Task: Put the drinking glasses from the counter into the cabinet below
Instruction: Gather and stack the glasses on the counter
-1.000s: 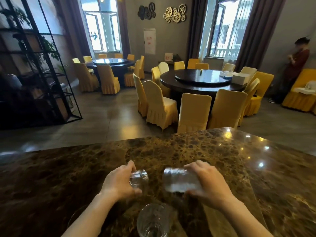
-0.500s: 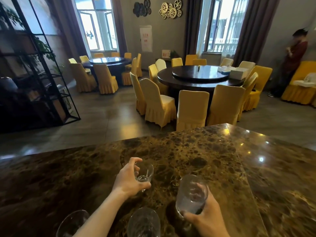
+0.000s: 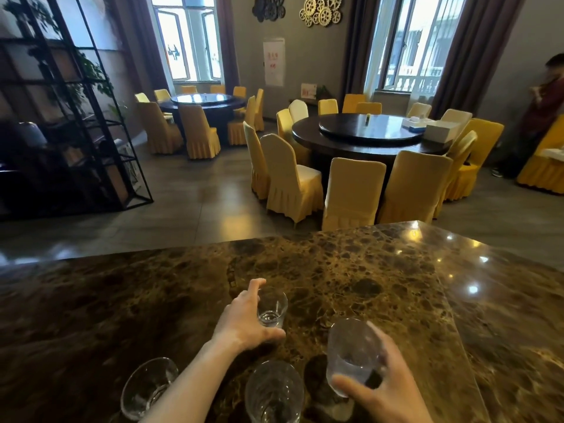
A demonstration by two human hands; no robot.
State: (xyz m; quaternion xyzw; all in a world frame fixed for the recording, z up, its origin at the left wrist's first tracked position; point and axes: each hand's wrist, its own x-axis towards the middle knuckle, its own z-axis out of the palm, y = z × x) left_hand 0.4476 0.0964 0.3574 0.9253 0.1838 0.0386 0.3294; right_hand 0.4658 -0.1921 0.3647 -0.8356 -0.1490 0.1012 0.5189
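Note:
My left hand (image 3: 244,322) curls around a small clear glass (image 3: 272,306) that stands upright on the brown marble counter (image 3: 366,264), index finger by its rim and thumb at its base. My right hand (image 3: 381,389) grips a taller clear glass (image 3: 351,352) from the right side, upright, near the counter's front. Two more clear glasses stand at the bottom edge: one (image 3: 149,386) left of my left forearm, one (image 3: 273,392) between my arms. The cabinet below is out of sight.
Beyond the counter lies a dining room with round dark tables (image 3: 366,132) and yellow-covered chairs (image 3: 354,190). A black metal shelf (image 3: 76,132) stands at the left. A person (image 3: 546,102) stands at the far right wall.
Both glasses went from lying tilted and blurred in my hands to upright. My right hand drew its glass back toward me; the left one lowered its small glass onto the counter.

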